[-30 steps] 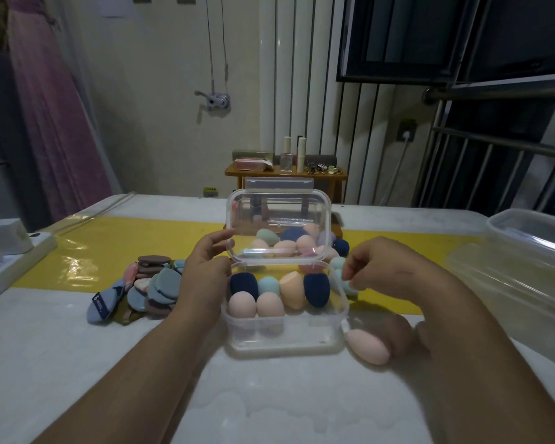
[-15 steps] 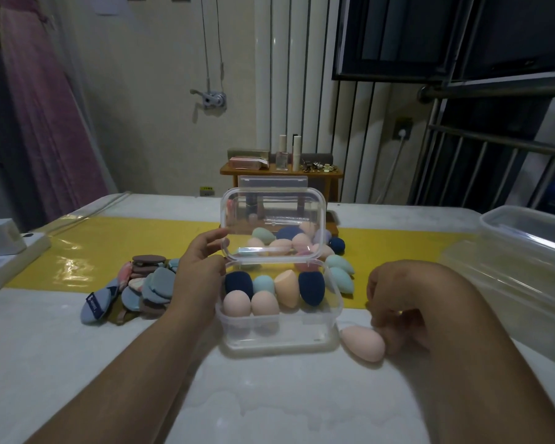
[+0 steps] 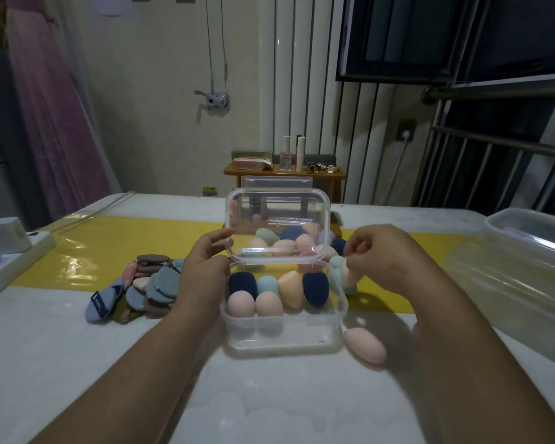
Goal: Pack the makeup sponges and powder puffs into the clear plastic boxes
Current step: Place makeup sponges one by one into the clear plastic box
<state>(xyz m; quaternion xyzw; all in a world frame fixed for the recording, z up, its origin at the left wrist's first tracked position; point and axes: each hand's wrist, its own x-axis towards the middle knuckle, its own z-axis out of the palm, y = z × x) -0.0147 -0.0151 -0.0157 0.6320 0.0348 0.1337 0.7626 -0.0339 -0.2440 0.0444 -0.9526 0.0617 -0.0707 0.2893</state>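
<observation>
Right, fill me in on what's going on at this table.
A person is packing egg-shaped makeup sponges into a small clear plastic box. The left hand holds the upright hinged lid by its left edge. The right hand hovers at the box's right rear corner, fingers curled; whether it holds a sponge is unclear. Six sponges sit inside, one pink sponge lies on the table beside it, and flat powder puffs are piled on the left.

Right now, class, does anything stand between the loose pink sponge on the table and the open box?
Nothing visible does: the pink sponge lies beside the clear box, whose lid stands upright; its front-right corner is free.
</observation>
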